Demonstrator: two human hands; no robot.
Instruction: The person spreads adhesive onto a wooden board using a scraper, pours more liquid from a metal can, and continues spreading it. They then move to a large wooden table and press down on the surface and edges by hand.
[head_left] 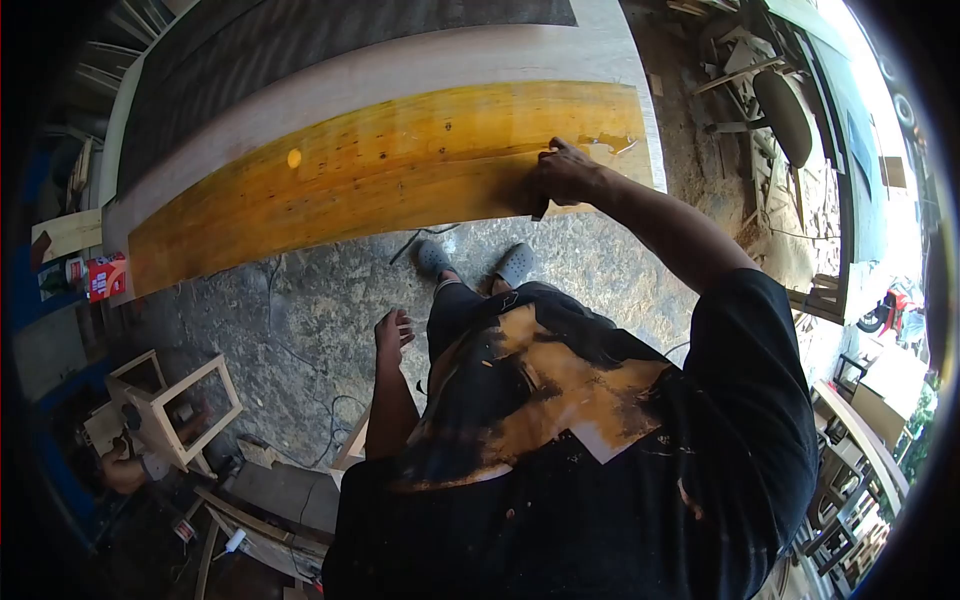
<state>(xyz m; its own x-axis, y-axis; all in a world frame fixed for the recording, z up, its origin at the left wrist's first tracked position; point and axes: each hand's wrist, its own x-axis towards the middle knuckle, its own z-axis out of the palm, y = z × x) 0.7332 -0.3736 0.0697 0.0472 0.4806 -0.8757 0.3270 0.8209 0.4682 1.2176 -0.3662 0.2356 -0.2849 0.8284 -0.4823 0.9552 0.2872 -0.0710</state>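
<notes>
A long board [350,170] with a glossy yellow-orange stain lies across the pale worktop, with dark specks along its grain. My right hand [570,172] is closed and pressed down near the board's right end. A brown sheet [540,210], which looks like sandpaper, sticks out from under it; most of it is hidden. Just right of that hand, a pale irregular patch [612,147] interrupts the yellow surface. My left hand [395,333] hangs beside my leg over the floor, fingers loosely apart and holding nothing.
A dark sheet [330,70] covers the worktop's far part. A red can [105,277] stands at the board's left end. Wooden frames [190,410] and another person's hand [122,472] are at lower left. A cable [270,300] runs over the concrete floor; scrap wood [745,80] lies right.
</notes>
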